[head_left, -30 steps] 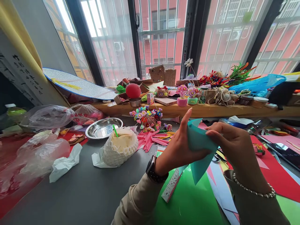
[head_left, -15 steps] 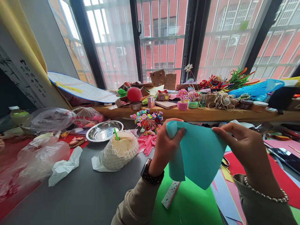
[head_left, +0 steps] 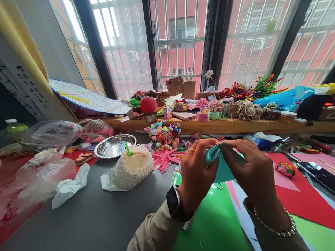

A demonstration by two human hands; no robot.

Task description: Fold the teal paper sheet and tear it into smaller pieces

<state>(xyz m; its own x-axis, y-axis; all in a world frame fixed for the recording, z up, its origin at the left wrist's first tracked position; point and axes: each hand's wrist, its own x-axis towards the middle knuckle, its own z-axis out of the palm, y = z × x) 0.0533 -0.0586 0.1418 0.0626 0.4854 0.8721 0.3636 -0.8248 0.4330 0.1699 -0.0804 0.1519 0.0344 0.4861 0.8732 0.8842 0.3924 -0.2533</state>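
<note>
A sheet of teal paper (head_left: 225, 170) is held up between both hands, its upper left part curled over. My left hand (head_left: 197, 172), with a ring and a dark smartwatch, is closed around the curled part. Opposite it, my right hand (head_left: 250, 167), a beaded bracelet at its wrist, pinches the paper's upper edge close to the left fingers. Much of the sheet is hidden behind the hands. Beneath them lies a glossy green sheet (head_left: 214, 216). A patterned ruler (head_left: 187, 226) shows only partly past my left wrist, and a scissors handle (head_left: 219, 186) peeks out under the paper.
Left of my hands are a coconut (head_left: 133, 167) with a green straw, a steel plate (head_left: 98, 153) and crumpled tissue (head_left: 70, 184). Pink paper strips (head_left: 164, 160) lie behind. Coloured paper (head_left: 309, 198) and a phone (head_left: 318, 173) are at right. Crafts crowd the wooden sill (head_left: 125, 124).
My right hand has moved left, close to my left hand. The teal paper, spread wide before, is now bunched and curled between them. The ruler has become mostly covered by my left wrist.
</note>
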